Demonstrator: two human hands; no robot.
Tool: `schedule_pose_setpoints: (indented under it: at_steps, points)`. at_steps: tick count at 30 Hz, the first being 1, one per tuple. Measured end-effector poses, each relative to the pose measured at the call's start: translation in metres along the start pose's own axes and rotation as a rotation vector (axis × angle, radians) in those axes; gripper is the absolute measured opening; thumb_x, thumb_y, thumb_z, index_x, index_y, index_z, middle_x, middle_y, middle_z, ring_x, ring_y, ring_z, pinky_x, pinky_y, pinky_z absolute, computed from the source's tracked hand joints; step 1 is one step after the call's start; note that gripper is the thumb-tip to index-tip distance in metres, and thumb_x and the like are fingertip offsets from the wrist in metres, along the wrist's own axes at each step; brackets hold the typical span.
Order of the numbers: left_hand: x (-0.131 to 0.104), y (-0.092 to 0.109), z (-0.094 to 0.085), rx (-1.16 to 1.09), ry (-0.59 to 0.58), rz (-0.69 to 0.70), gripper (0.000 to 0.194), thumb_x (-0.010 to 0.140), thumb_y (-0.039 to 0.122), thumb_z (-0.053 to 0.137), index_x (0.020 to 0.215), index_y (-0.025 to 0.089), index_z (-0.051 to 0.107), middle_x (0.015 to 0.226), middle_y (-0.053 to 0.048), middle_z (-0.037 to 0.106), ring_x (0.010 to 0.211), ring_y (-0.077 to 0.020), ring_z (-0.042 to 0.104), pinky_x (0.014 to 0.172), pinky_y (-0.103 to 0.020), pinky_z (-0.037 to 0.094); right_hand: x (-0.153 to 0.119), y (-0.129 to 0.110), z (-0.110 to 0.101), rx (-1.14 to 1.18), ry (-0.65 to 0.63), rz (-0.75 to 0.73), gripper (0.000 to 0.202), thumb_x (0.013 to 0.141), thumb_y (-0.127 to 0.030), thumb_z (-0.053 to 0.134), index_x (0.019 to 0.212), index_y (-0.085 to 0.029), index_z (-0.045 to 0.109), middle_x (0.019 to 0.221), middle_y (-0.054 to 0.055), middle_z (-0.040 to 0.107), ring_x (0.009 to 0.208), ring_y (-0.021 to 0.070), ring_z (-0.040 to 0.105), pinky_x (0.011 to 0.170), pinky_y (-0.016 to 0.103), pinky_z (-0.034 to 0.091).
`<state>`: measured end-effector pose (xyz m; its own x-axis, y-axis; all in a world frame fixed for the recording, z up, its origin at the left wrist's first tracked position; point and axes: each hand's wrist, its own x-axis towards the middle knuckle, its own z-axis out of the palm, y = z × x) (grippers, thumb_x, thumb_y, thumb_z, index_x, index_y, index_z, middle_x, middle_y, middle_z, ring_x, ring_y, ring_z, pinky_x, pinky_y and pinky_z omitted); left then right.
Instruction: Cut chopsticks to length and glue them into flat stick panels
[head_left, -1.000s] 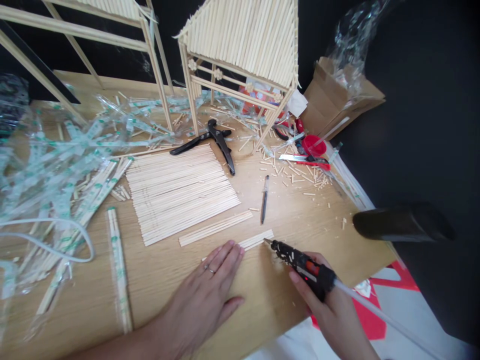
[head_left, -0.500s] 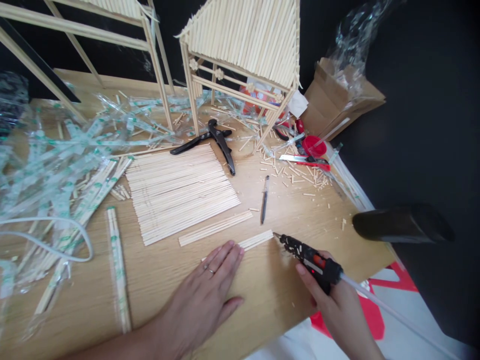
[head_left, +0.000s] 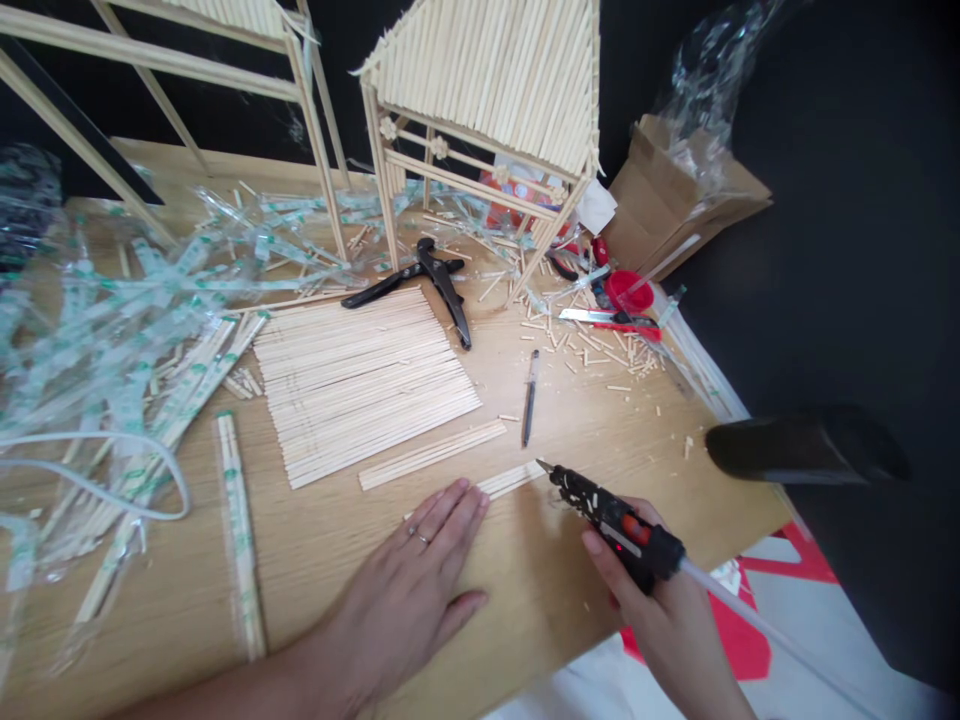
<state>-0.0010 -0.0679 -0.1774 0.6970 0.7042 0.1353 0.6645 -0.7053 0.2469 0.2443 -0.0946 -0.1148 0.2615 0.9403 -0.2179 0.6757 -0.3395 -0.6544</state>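
My left hand lies flat with its fingers stretched over a short strip of joined sticks, covering its left part. My right hand is wrapped round a black glue gun. The gun's metal tip is at the strip's right end; whether it touches is too small to tell. Just beyond my left fingers is a second narrow strip of sticks, and behind that a wide mat of sticks. A dark pen lies beyond the gun's tip.
Black pliers rest by the mat's far edge. A stick-built structure stands behind. Plastic wrappers cover the left. A utility knife, stick scraps and a cardboard box are at the right, with a dark cylinder nearer.
My right hand and the glue gun have moved slightly left, bringing the tip a little way along the strip's end. My left hand has stayed in place.
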Motion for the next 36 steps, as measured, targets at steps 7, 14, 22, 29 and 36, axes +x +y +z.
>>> schedule_pose_setpoints:
  at_steps: [7,14,22,29,36]
  points:
    - [0.000,0.000,-0.001,-0.016,0.001,-0.008,0.070,0.091,0.047,0.045,0.147,0.012,0.024,0.148,-0.009,0.039,0.137,-0.0232,0.031,0.109,-0.034,0.032,0.032,-0.014,0.024,0.061,0.031,-0.295,0.009,0.083,-0.027,0.059,0.090,-0.024,0.064,0.107,0.006,0.061,0.099,0.0224,0.059,0.086,0.032,0.046]
    - [0.001,0.000,-0.001,0.011,0.000,0.002,0.068,0.091,0.049,0.045,0.144,0.010,0.031,0.147,-0.010,0.041,0.136,-0.0238,0.033,0.108,-0.035,0.032,0.053,-0.019,0.042,0.110,-0.119,-0.421,0.010,0.084,-0.023,0.060,0.094,-0.024,0.064,0.106,0.005,0.063,0.099,0.0214,0.058,0.087,0.034,0.045]
    - [0.000,0.000,-0.003,-0.037,0.011,-0.003,0.069,0.092,0.049,0.043,0.146,0.010,0.026,0.147,-0.011,0.040,0.137,-0.0235,0.032,0.109,-0.035,0.032,0.057,-0.014,0.045,-0.023,-0.075,-0.451,0.014,0.079,-0.025,0.067,0.093,-0.026,0.067,0.100,0.006,0.065,0.116,0.0278,0.049,0.099,0.046,0.038]
    - [0.001,0.000,-0.001,-0.020,0.008,-0.003,0.069,0.091,0.049,0.044,0.145,0.010,0.028,0.148,-0.011,0.040,0.137,-0.0238,0.033,0.108,-0.036,0.034,0.059,-0.014,0.046,-0.046,-0.083,-0.457,0.009,0.079,-0.025,0.066,0.088,-0.026,0.067,0.106,0.007,0.063,0.115,0.0272,0.051,0.098,0.044,0.039]
    - [0.000,-0.001,-0.002,-0.043,0.002,0.001,0.068,0.092,0.048,0.044,0.146,0.010,0.026,0.146,-0.011,0.042,0.136,-0.0233,0.034,0.108,-0.036,0.035,0.058,-0.018,0.045,-0.027,-0.095,-0.405,0.005,0.078,-0.026,0.067,0.083,-0.024,0.067,0.102,0.008,0.060,0.109,0.0274,0.053,0.094,0.043,0.041]
